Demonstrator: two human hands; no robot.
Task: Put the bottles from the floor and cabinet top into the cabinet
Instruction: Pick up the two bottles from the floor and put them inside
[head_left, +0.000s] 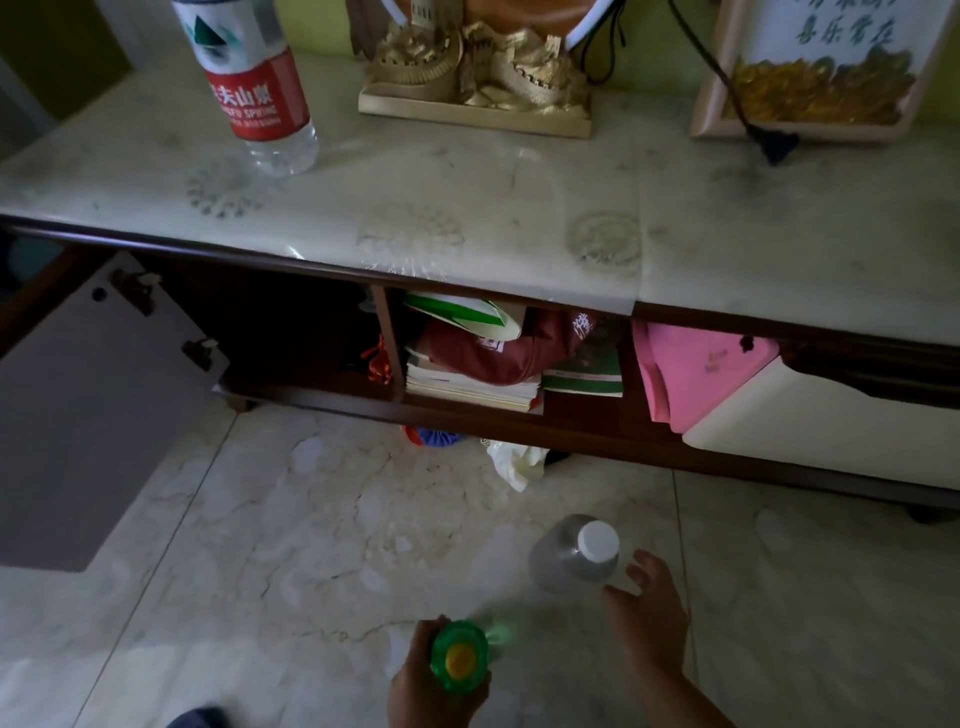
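Observation:
My left hand is wrapped around a green bottle with a yellow cap, held low over the floor. My right hand is open, its fingers spread right beside a clear bottle with a white cap that stands on the floor tiles. A large water bottle with a red label stands on the cabinet top at the back left. The cabinet's left compartment is open and dark, and its door is swung out to the left.
A gold model and a framed picture stand at the back of the cabinet top. Books and a red bag fill the middle compartment; a pink cloth hangs at the right. Crumpled white plastic lies under the cabinet.

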